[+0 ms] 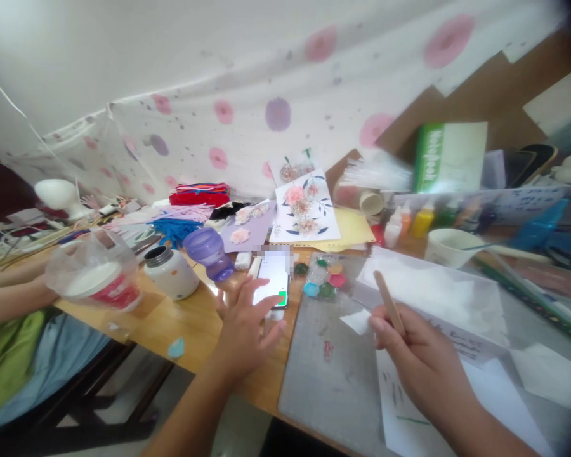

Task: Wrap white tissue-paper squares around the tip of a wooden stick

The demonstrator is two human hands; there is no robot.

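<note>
My left hand point(247, 320) is over a phone point(272, 279) with a lit screen, its fingers spread and touching or just above the screen. A wooden stick point(389, 301) stands up from my right hand point(416, 352), whose fingers are closed round it. A small white paper piece point(356, 322) is at the fingertips of that hand, above a grey board point(314, 355). Beside the phone, a paint palette point(323, 279) holds several colours. A white box point(433, 298) of white material lies behind my right hand.
At the left are a plastic-wrapped tub point(107, 285), a white jar point(171, 273) and a purple cup point(209, 252). A person's arm point(14, 301) reaches in there. Flower cards point(302, 206), paint bottles point(422, 219) and a white cup point(452, 247) stand behind.
</note>
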